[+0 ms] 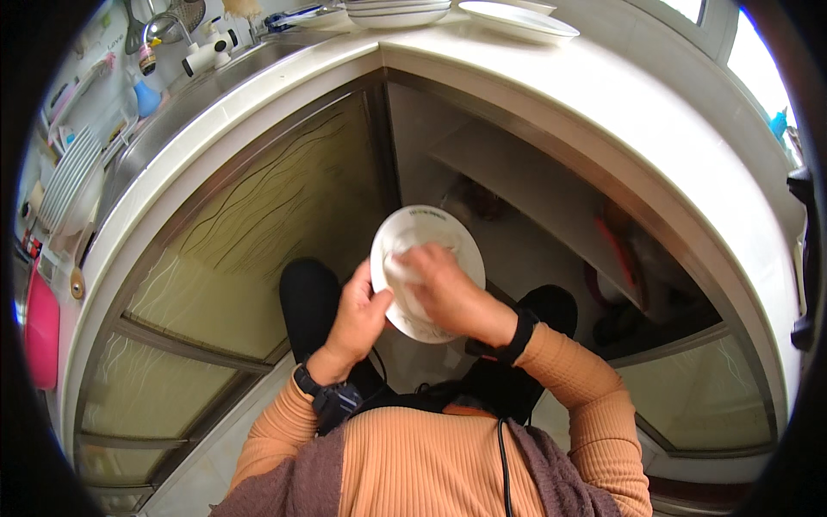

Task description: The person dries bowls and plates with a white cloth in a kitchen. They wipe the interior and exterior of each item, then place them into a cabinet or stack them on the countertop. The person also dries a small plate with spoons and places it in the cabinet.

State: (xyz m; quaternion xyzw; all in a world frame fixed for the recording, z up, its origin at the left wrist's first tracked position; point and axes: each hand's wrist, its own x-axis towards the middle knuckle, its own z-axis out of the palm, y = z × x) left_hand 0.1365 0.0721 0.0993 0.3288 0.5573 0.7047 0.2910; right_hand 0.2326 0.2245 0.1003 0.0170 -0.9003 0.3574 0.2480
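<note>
A white oval-looking plate (468, 258) with printed marks near its rim is held up in front of my body, above my knees. My left hand (362, 310) grips its left edge, the thumb over the rim. Over the plate's inner face, my right hand (439, 284) is blurred, with a white cloth or tissue (402, 268) under its fingers. Exactly what this white thing is cannot be made out. Several white plates (397, 13) are stacked on the counter, and another white plate (520, 22) lies to their right.
The white countertop (646, 116) curves around in front of me. Below it is an open cabinet with a shelf (517, 187), beside a patterned cabinet door (258, 226). At the left are a steel sink (226, 77), a rack of upright plates (71, 181) and a pink basin (42, 329).
</note>
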